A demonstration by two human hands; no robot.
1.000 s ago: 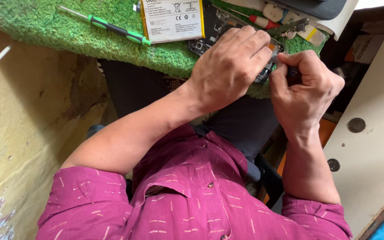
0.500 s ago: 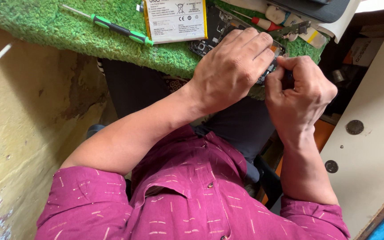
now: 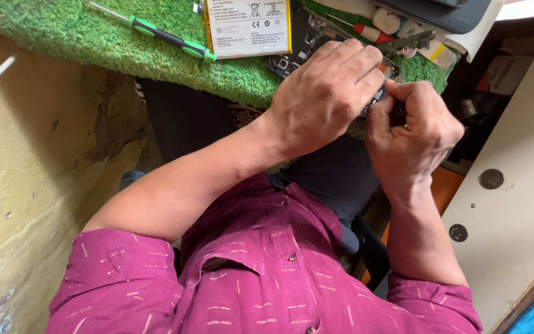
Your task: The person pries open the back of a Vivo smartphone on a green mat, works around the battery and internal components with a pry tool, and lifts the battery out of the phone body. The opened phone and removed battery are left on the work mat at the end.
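Observation:
An opened phone (image 3: 292,46), its dark insides showing, lies on a green fuzzy mat (image 3: 94,43). My left hand (image 3: 329,93) rests over the phone, fingers curled on its lower edge, and hides most of it. My right hand (image 3: 412,130) is close against the left hand's fingertips. Its thumb and fingers pinch a small dark thing at the phone's edge; what it is stays hidden. A flat battery with a white label (image 3: 247,26) sits on the mat just left of the phone.
A green-handled screwdriver (image 3: 168,38) lies on the mat left of the battery. A red-handled tool (image 3: 369,29) and small parts lie beyond the phone, below a dark device (image 3: 446,12). A yellow wall (image 3: 26,185) stands left, a white panel (image 3: 514,204) right.
Both hands stay at the phone. My right hand's fingers have shifted slightly against the left fingertips; the view has moved a little.

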